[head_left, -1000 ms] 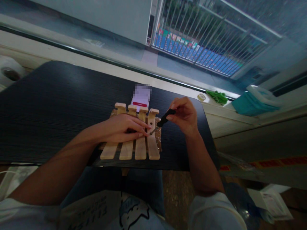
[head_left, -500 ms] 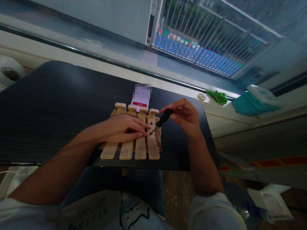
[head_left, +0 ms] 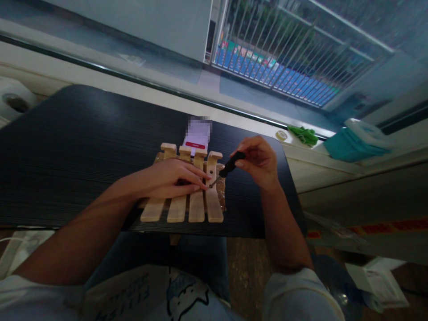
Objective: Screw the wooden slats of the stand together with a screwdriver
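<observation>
A small rack of pale wooden slats (head_left: 196, 209) lies near the front edge of the dark table (head_left: 83, 147). My left hand (head_left: 167, 178) rests flat on the slats, fingers stretched out and pressing them down. My right hand (head_left: 259, 160) pinches the black handle of a small screwdriver (head_left: 229, 168). Its tip slants down to the rightmost slat, just beside my left fingertips.
A white card with a red stripe (head_left: 197, 136) lies behind the rack. On the sill to the right sit a green cloth (head_left: 302, 133) and a teal bag (head_left: 354, 142). A paper roll (head_left: 13, 104) is at far left. Papers (head_left: 377, 281) lie on the floor.
My right fingers have shifted round the screwdriver handle, as in turning it. The left hand and the rack have stayed put.
</observation>
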`<state>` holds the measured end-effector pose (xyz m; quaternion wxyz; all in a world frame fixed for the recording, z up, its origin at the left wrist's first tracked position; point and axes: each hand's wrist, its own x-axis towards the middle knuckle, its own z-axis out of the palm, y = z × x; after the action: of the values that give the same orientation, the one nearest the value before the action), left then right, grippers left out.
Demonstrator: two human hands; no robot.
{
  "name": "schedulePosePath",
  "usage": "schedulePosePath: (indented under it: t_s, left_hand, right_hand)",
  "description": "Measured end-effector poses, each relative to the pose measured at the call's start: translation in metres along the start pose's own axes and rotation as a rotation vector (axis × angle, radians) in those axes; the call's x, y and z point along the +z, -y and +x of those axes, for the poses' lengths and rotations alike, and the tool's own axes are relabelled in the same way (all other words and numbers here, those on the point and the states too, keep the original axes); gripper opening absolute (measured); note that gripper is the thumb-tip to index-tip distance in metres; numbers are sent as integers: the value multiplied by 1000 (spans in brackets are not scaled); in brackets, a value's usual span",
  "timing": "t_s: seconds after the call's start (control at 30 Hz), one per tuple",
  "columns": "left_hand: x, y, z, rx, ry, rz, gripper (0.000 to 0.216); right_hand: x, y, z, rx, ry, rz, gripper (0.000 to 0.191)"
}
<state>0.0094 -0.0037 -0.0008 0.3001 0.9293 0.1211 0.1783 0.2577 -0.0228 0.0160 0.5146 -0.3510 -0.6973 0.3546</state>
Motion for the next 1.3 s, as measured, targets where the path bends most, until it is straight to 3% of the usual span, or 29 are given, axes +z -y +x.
schedulePosePath:
  t_s: [0.2,0.57,1.0,1.3]
  left_hand:
    - [0,0,0,7,-20,-3,24]
    - [0,0,-1,-15,-12,-17,25]
    - [0,-1,0,-9,-4,5,25]
    - [1,1,-1,0,-1,16,27]
  right_hand:
    - [0,-1,1,-80,17,17,30]
    - [2,0,2,-87,-6,-22,37]
    - [2,-3,2,-217,32,66,21]
    - [-6,-4,-3,-95,178,59,27]
